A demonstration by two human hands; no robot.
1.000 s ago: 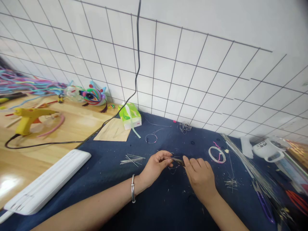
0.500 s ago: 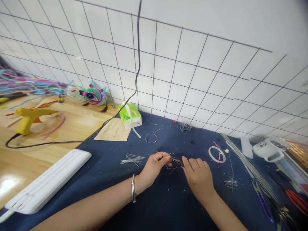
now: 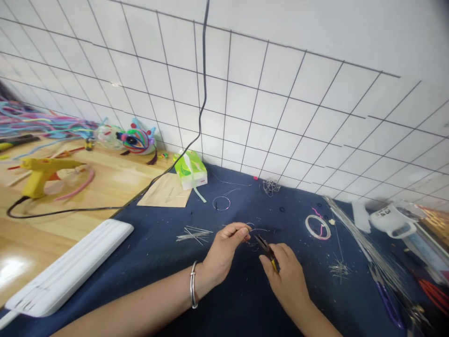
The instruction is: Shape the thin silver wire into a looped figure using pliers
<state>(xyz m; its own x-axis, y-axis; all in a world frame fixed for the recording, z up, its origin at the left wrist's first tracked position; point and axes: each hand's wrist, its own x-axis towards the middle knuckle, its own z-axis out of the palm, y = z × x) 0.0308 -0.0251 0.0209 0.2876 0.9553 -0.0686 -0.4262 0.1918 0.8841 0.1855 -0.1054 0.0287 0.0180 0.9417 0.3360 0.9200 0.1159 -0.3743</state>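
My left hand [image 3: 228, 245] is closed in a pinch on a thin wire [image 3: 259, 229], whose free end sticks out to the right. In my right hand [image 3: 287, 271] I grip a pair of needle-nose pliers [image 3: 267, 250] with a yellow-and-black handle. The pliers' tips point up and left, just below the wire and apart from my left fingers. Left of my left hand lies a bundle of short straight wires [image 3: 193, 234]. Beyond it a wire ring [image 3: 221, 203] rests on the dark blue cloth [image 3: 224, 313].
A white power strip [image 3: 70, 267], yellow glue gun [image 3: 38, 175] and green tissue pack [image 3: 191, 171] stand to the left. On the right are a tape roll [image 3: 307, 229], long wires [image 3: 365, 248], purple-handled scissors [image 3: 389, 299] and a white mug [image 3: 393, 220]. A tangled wire clump [image 3: 271, 187] lies near the wall.
The pliers have come away from the left fingers and swung down, so their jaws and handle show clearly. My right hand has moved slightly down; my left hand has hardly moved.
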